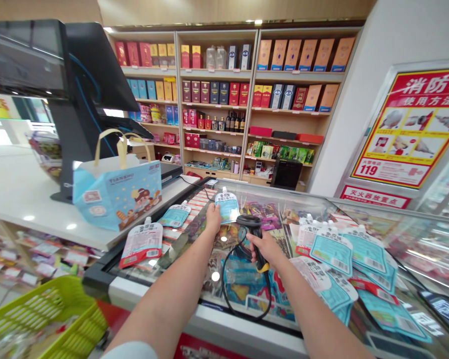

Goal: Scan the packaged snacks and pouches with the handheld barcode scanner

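Note:
My left hand [213, 217] is closed on the left edge of a blue and white spouted drink pouch [227, 207], held upright with its cap at the top. In my right hand [265, 246] is a black barcode scanner [251, 222] with a yellow trim at the handle's end. Its head is close to the pouch's lower right, and its cable [224, 289] loops down over the glass. Left of my hands lie a red and white pouch [142, 241] and a blue pouch [175, 215]. To the right, several similar pouches [331, 249] lie in an overlapping pile.
Below is a glass-topped freezer [172, 254] with packaged goods inside. A light blue paper bag [115, 194] stands on the white counter [18, 174] beside a black checkout monitor [30, 60]. At lower left is a green basket [48, 309]. Stocked shelves [217, 75] line the back wall.

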`<state>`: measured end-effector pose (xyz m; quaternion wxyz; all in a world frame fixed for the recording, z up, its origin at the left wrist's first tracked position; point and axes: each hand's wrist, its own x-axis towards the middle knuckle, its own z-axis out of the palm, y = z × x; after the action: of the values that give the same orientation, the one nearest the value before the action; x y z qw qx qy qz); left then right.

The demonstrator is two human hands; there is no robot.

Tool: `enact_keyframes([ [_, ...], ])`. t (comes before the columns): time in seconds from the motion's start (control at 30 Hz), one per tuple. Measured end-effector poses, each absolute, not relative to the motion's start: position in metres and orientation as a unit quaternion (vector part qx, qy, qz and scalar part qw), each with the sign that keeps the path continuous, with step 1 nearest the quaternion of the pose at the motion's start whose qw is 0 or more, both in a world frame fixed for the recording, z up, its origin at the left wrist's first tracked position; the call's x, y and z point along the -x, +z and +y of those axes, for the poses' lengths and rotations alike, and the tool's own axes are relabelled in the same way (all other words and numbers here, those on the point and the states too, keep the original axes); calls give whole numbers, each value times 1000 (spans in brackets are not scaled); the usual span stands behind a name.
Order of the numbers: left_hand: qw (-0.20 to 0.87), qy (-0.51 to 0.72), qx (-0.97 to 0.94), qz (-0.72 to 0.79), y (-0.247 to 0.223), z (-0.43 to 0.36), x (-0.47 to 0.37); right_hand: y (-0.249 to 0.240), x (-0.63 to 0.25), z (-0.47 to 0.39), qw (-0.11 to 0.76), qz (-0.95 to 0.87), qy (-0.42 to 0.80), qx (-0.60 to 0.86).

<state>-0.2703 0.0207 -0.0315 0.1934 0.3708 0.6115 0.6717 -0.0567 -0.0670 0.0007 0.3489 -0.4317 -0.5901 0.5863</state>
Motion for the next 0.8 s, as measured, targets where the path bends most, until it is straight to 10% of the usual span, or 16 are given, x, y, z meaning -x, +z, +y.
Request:
enact_keyframes([
  [0.5,207,699,-366,578,-23,20,260,14,54,-70,376,-539,606,450],
  [0.8,400,691,-381,467,-3,37,151,35,-13,-74,476,-481,582,452],
])
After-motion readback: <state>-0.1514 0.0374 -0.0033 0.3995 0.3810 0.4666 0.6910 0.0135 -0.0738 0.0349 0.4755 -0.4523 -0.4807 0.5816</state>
